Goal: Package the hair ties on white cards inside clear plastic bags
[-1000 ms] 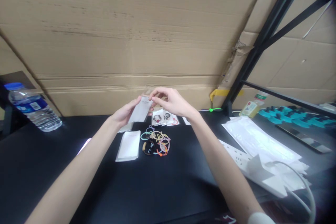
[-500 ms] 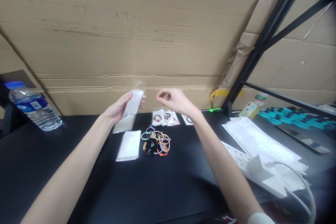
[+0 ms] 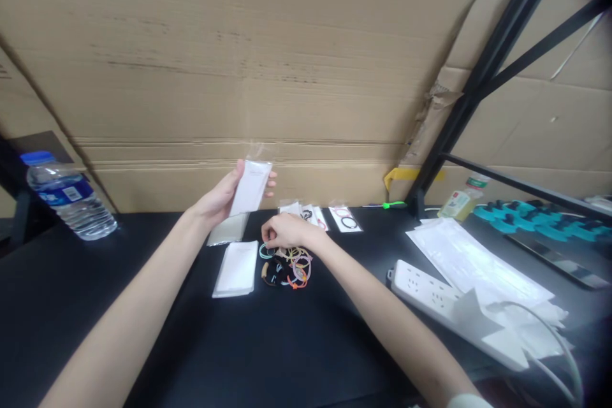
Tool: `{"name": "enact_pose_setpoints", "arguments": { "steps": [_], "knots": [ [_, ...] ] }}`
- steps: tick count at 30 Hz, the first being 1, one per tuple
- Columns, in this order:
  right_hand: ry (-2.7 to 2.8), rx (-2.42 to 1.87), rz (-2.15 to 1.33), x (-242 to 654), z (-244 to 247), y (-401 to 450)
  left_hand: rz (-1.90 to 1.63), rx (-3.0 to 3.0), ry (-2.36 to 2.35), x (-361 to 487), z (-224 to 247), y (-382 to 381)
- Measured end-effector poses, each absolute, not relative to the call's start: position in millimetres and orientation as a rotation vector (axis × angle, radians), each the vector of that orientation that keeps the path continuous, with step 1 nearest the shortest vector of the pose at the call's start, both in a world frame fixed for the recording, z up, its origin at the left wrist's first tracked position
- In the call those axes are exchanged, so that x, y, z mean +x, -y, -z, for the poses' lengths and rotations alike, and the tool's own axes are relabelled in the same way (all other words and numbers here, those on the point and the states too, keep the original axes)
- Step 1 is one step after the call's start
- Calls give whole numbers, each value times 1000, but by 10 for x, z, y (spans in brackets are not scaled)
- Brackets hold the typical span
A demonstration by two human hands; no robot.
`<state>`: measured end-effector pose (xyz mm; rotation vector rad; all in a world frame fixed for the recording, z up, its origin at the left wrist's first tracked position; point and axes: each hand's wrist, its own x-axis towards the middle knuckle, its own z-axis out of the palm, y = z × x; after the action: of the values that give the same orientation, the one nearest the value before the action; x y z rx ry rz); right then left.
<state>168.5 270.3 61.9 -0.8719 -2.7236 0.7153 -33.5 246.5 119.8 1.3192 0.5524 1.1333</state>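
Note:
My left hand (image 3: 220, 201) holds a white card in a clear plastic sleeve (image 3: 252, 186), raised above the black table. Fingers pinched together, my right hand (image 3: 285, 231) is at the back left of a pile of coloured hair ties (image 3: 299, 266); whether a tie is between the fingertips is too small to tell. A stack of white cards (image 3: 236, 269) lies just left of the pile. Behind that stack are clear plastic sleeves (image 3: 228, 230). Packed cards with hair ties (image 3: 319, 217) lie behind my right hand, and another packed card (image 3: 346, 220) sits to their right.
A water bottle (image 3: 71, 196) leans at the left. On the right are a white power strip (image 3: 425, 290), white plastic bags (image 3: 478, 261), a yellowish bottle (image 3: 463, 197), a phone (image 3: 557, 259) and teal objects (image 3: 540, 220). Cardboard (image 3: 239, 76) stands behind the black table (image 3: 287, 344).
My right hand has come down and left from the air to the hair ties. The sleeved card in my left hand has shifted slightly right and shows more of its face.

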Motion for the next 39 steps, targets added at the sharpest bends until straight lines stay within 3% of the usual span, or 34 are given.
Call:
{"name": "enact_pose_setpoints", "arguments": {
  "steps": [13, 26, 39],
  "knots": [
    [2331, -584, -1066, 2292, -1495, -2586, -1145, 1197, -522, -373, -1043, -2658],
    [1846, -634, -655, 2314, -1661, -2523, -976, 1226, -406, -128, -839, -2515],
    [2055, -732, -484, 2222, -1652, -2385, -923, 1237, -322, -61, -663, -2594]
  ]
}}
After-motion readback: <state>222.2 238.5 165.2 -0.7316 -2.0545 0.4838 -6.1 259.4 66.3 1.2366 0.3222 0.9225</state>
